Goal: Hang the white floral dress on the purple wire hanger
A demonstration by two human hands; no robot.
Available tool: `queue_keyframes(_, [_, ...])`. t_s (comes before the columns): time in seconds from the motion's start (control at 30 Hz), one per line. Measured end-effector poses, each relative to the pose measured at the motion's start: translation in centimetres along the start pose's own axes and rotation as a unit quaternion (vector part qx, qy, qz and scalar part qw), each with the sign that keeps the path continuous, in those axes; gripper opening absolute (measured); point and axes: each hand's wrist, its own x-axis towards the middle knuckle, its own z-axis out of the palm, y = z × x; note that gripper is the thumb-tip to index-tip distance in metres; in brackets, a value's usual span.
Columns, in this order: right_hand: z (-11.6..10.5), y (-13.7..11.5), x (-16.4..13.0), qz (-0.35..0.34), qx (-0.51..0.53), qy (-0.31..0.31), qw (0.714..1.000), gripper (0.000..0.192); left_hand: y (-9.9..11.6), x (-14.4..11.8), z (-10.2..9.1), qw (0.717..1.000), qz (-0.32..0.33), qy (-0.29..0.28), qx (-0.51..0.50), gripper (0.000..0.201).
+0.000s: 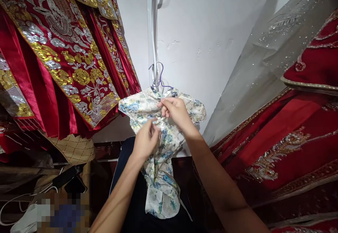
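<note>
Here your left hand [146,139] and right hand [174,110] both pinch the floral garment [161,176], hanging on a purple hanger [160,80] by the white wall [206,32]; red embroidered robes [66,57] crowd either side.

Both bare arms reach forward and up; the left hand [145,139] pinches with curled fingers, the right hand [174,111] grips just above.

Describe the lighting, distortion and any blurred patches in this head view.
Head view: even, soft light on the white wall; wide-angle bending slants the red embroidered garments at the edges; sequins glint; a pixelated patch sits bottom left; the hands on the floral garment are sharp.
</note>
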Motion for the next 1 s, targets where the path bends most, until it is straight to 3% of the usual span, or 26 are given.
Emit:
queue_keyframes(0.07, [0.1,-0.3,-0.9,-0.017,-0.025,-0.018,0.999,0.035,1.5,3.3,-1.8,0.992,0.091,0.085,-0.028,0.041])
queue_keyframes(0.17, [-0.1,-0.8,-1.2,-0.048,-0.021,-0.028,0.998,0.036,3.2,6.8,-3.1,0.978,0.184,0.098,-0.003,0.027])
queue_keyframes(0.27, [-0.4,0.7,-1.0,-0.051,0.004,0.009,0.999,0.037,4.3,8.1,-2.9,0.968,0.227,0.100,0.022,0.017])
queue_keyframes(0.37, [-0.5,4.4,-1.6,-0.007,0.009,0.060,0.998,0.037,4.5,8.2,-3.3,0.960,0.236,0.154,0.002,0.015])
queue_keyframes(0.43, [-0.3,6.9,-2.9,0.040,0.031,0.080,0.995,0.036,3.5,8.4,-4.9,0.947,0.200,0.245,-0.053,0.014])
queue_keyframes(0.53, [0.4,8.8,-6.0,0.095,0.078,0.083,0.989,0.035,-0.3,8.7,-8.5,0.900,0.071,0.376,-0.209,0.015])
queue_keyframes(0.57, [0.8,8.9,-7.2,0.103,0.082,0.073,0.989,0.034,-2.0,8.5,-9.6,0.877,0.009,0.385,-0.286,0.014])
queue_keyframes(0.63, [1.6,8.6,-9.4,0.109,0.071,0.041,0.991,0.032,-5.4,7.6,-10.4,0.815,-0.118,0.341,-0.454,0.016])
queue_keyframes(0.7, [2.3,8.5,-11.0,0.115,0.061,0.020,0.991,0.032,-8.2,6.0,-9.3,0.746,-0.204,0.305,-0.556,0.019])
queue_keyframes(0.73, [2.5,8.6,-11.6,0.120,0.064,0.019,0.991,0.033,-9.2,5.2,-8.2,0.728,-0.225,0.309,-0.569,0.020])
queue_keyframes(0.77, [2.4,8.8,-12.0,0.124,0.071,0.028,0.989,0.033,-10.0,4.4,-6.9,0.728,-0.245,0.317,-0.556,0.018])
queue_keyframes(0.8, [2.2,9.1,-12.2,0.125,0.081,0.045,0.988,0.034,-10.5,3.8,-5.6,0.751,-0.243,0.327,-0.519,0.015])
queue_keyframes(0.87, [1.1,9.7,-12.5,0.114,0.101,0.095,0.984,0.034,-10.8,3.1,-3.7,0.828,-0.171,0.367,-0.388,0.014])
queue_keyframes(0.93, [-0.2,10.0,-12.7,0.092,0.122,0.139,0.979,0.036,-10.6,3.3,-3.4,0.886,-0.067,0.386,-0.248,0.016])
queue_keyframes(1.0, [-1.2,9.9,-12.9,0.075,0.127,0.143,0.979,0.037,-10.5,4.3,-4.6,0.915,-0.033,0.353,-0.193,0.017])
